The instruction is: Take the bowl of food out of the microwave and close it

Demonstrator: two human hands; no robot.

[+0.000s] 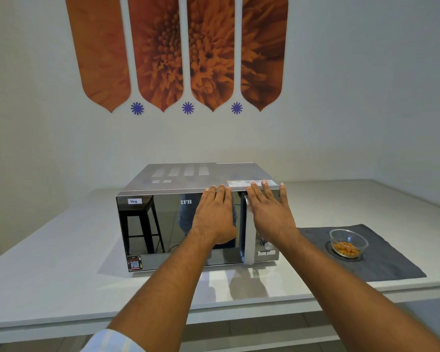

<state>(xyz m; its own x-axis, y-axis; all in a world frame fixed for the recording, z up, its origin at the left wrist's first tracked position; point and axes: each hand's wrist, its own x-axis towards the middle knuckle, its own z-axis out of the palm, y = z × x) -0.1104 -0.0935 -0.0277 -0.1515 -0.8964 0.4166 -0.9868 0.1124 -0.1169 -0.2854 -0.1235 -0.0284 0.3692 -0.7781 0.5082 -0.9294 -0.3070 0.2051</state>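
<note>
Head view: IFB microwave [188,224] on the white counter [61,250], mirrored door [173,229] flush with the frame, so apparently shut or nearly so. Left hand [214,214] flat against the door's right part, fingers together and straight, holding nothing. Right hand [269,212] laid over the vertical handle [249,240] and the top of the control panel [266,250], fingers slightly spread, also empty. Glass bowl [348,242] of orange snack pieces already out, resting on the dark grey cloth [391,257] well to the right of the oven.

Best finished by pressing evenly with both palms near the latch side, straight inward, until fully seated. No sideways shove, to keep the oven from sliding. Worth keeping off the knob [264,242] and buttons below.
</note>
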